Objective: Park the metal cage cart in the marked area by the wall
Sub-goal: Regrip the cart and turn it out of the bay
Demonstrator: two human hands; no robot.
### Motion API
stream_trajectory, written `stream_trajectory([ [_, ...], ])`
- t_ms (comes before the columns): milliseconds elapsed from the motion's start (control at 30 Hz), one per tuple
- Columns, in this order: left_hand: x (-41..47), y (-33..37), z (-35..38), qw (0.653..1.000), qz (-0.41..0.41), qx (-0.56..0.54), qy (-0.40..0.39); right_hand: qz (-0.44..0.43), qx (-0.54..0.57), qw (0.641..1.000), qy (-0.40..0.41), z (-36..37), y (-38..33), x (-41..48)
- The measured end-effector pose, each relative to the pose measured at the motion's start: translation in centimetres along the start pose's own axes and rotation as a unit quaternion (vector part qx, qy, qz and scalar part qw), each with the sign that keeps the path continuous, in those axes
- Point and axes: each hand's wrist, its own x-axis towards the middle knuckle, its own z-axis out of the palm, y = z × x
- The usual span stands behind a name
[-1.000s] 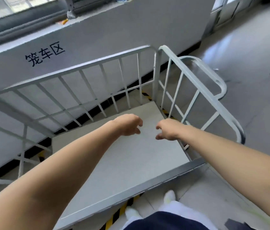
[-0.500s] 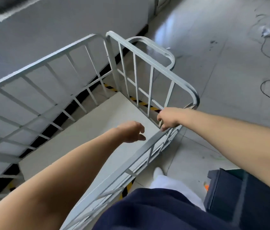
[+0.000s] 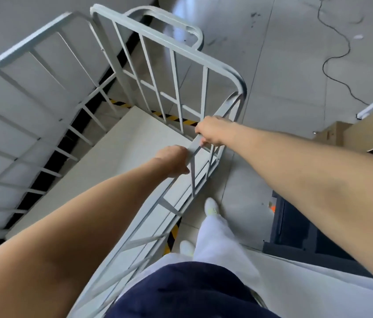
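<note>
The grey metal cage cart stands against the white wall, its pale floor panel open to view. Yellow-and-black floor tape shows through the bars on the far side and under the near side. A barred side panel runs along the near edge. My left hand is closed around its top rail. My right hand grips the same rail a little farther along, near the cart's rounded corner post.
A black cable snakes over the grey tiled floor at upper right. A cardboard box and a dark bin sit to my right. My feet in white shoes stand beside the cart.
Both hands went from hovering loosely over the cart floor to gripping the near side panel's top rail, which has risen up. My view swung right, away from the wall lettering.
</note>
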Motion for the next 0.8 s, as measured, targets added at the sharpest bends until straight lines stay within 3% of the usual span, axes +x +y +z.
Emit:
stream_trajectory([
  [133, -0.1, 0.2, 0.8, 0.999, -0.003, 0.015, 0.035, -0.024, -0.017, 0.999, -0.022, 0.2, 0.0, -0.1],
  [233, 0.0, -0.1, 1.4, 0.999, -0.002, 0.012, 0.048, -0.01, -0.018, 1.0, 0.005, 1.1, -0.3, 0.0],
  [800, 2.9, 0.6, -0.7, 0.998, 0.001, 0.009, 0.054, -0.007, 0.056, 0.996, 0.065, 0.1, 2.4, 1.8],
])
